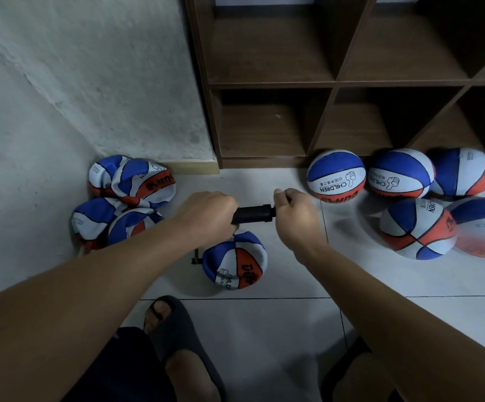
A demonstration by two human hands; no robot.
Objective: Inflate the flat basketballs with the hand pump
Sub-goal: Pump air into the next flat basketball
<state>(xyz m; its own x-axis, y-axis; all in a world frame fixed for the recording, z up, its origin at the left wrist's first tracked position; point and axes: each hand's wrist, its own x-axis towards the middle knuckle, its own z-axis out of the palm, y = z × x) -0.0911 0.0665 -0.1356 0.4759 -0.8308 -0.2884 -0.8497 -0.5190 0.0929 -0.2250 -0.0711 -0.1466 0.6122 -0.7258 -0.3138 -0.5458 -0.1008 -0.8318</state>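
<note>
In the middle of the frame the left hand [206, 216] wraps its fingers around one end of the black hand pump [253, 214], and the right hand [295, 211] is curled tight at the pump's other end. A flat basketball [234, 265] lies on the white floor [264, 329] just below the pump, with bare tiles around it. More flat balls [125, 198] crowd the wall corner at left, and round balls [336, 175] sit at right along the bottom edge of the brown shelf [334, 82].

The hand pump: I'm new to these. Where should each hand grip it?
Left hand wraps the black barrel of the hand pump from above; right hand grips the handle at its right end. It lies horizontally, so the stroke runs sideways.
</note>
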